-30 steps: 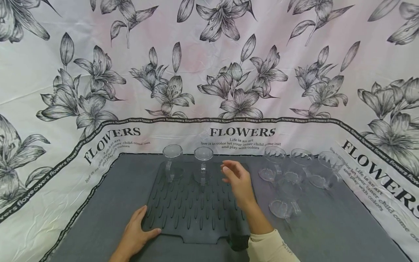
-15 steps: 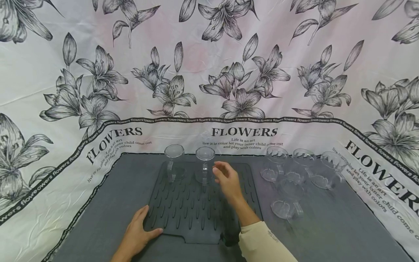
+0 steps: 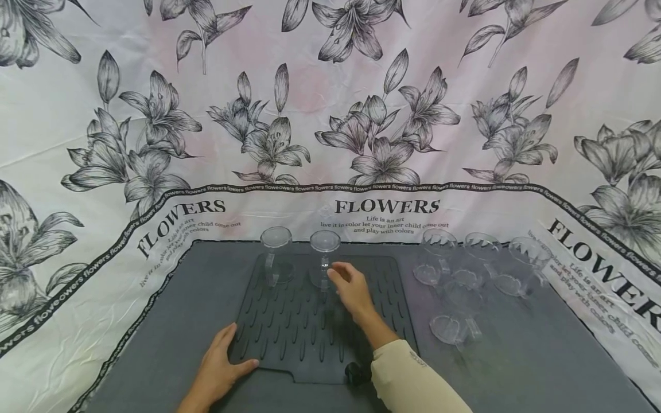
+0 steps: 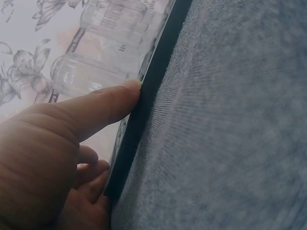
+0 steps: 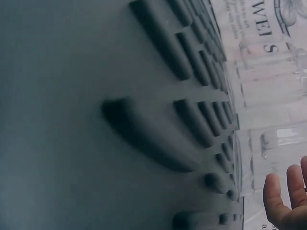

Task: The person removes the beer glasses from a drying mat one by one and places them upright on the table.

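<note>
Clear mugs [image 3: 448,330] stand right of the dark ridged mat [image 3: 296,339].

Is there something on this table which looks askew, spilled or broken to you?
Nothing stands out. Two clear mugs stand side by side on the ridged dark mat, other clear mugs are grouped to its right, and no spill or breakage shows. Fine cracks would be too small to tell.

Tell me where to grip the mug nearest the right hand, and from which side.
The clear mug is probably best pinched by its handle, from the near right: the handle juts toward the person, close beside the right hand.
</note>
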The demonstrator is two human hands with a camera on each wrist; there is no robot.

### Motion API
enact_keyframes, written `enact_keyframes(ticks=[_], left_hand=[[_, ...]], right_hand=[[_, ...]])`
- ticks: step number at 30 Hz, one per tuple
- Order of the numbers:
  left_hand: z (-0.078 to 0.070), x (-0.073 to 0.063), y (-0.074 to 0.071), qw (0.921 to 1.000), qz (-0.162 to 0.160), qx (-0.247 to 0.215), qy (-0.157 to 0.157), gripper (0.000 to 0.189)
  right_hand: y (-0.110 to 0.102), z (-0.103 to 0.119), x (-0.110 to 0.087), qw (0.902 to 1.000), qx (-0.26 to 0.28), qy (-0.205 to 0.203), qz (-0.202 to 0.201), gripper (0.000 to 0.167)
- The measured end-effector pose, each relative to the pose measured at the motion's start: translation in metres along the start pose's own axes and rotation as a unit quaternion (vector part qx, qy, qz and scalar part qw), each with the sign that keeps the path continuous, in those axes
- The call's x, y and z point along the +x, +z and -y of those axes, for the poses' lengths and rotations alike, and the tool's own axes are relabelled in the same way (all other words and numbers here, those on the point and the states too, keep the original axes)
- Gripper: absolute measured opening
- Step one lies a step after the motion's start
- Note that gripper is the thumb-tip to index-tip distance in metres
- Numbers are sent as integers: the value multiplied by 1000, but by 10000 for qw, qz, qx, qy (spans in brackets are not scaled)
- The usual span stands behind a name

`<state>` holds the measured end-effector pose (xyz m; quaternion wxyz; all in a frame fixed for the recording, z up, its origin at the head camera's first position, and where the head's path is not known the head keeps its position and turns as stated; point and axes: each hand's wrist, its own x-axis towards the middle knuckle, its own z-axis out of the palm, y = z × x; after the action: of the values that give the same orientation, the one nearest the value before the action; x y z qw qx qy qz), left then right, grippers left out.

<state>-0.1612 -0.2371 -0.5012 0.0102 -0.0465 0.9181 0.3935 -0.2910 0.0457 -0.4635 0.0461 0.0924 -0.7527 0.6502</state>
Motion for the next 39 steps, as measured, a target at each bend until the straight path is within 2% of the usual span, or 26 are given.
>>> enact_keyframes(ticks=[4,15,30,39], left_hand=[[0,0,0,10000,-9,0,-46,109],[1,-1,2,9999,-73,110,74,109],[-1,-1,2,9998,-81,153,-16,108],[0,-1,2,9999,-81,124,-18,109]], right_hand=[[1,-3,3,9996,70,96,238,42],[12,-10,5,9955,423,476,698,47],[24,-12,4,9926,783,430,820,38],[26,-12,3,9920,1064,306,606,37]])
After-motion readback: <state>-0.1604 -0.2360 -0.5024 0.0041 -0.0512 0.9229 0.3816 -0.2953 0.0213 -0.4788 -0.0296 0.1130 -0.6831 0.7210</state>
